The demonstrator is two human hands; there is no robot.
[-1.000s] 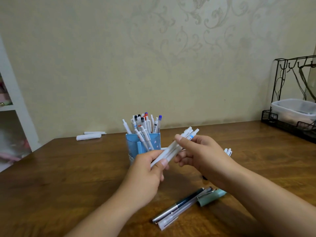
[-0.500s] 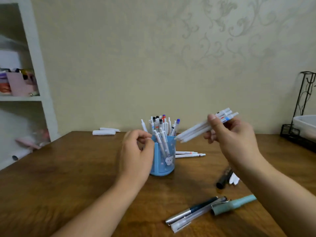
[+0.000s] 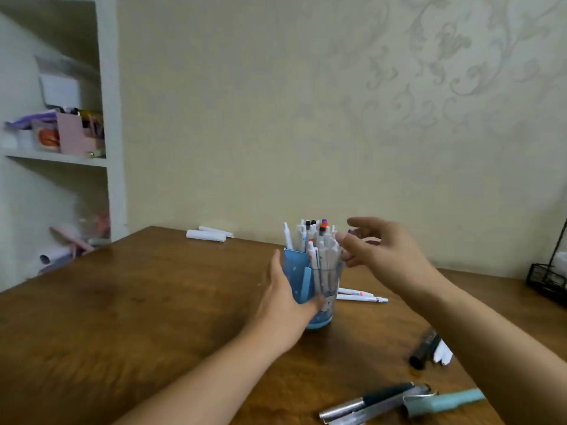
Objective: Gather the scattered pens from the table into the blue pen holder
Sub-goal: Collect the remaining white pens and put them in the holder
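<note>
Room: pale patterned wall behind a brown wooden desk; white shelf unit at the left with boxes and clutter on its boards.
Pen holder: blue pen holder stands upright near the middle of the desk, packed with pens in the holder, mostly white, with black, red and blue caps sticking up above the rim.
Left hand: left hand rests against the left side of the holder, fingers fairly straight along its wall and thumb across the front low down; a loose steadying grip, not a clenched one.
Right hand: right hand hovers at the top right of the holder, fingers spread and relaxed just beside the pen tops; its grip is wide and holds nothing. Motion blur softens the fingertips.
Loose pens, behind: two white pens lie flat on the desk just right of the holder's base.
Loose pens, right: black marker with a small white piece just beside it.
Loose pens, front: dark pen with silver barrel, clear pen and light teal pen bunched together near the bottom edge.
Far edge: two white rolled items near the wall.
Right edge: black wire rack, partly cut off.
</note>
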